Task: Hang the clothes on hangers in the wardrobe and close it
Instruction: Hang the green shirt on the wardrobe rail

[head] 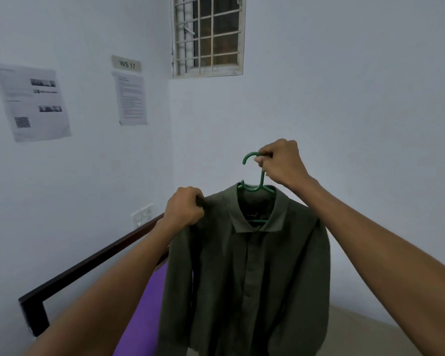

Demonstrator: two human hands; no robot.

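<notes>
While the right hand grips the hook of the green plastic hanger, the left hand pinches the shoulder of the dark olive long-sleeved shirt, which hangs on that hanger above the purple bed.

You see a dim, bluish room with flat, soft light and faint shadows; the barred window is dark, edges bow outward, and the wall papers look blurred.

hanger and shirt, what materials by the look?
Hanger: likely moulded plastic; uniform green, smooth rounded hook, slight sheen. Shirt: woven cloth, probably cotton or a blend; matte olive, soft drape and folds. Fibre cannot be confirmed.
</notes>
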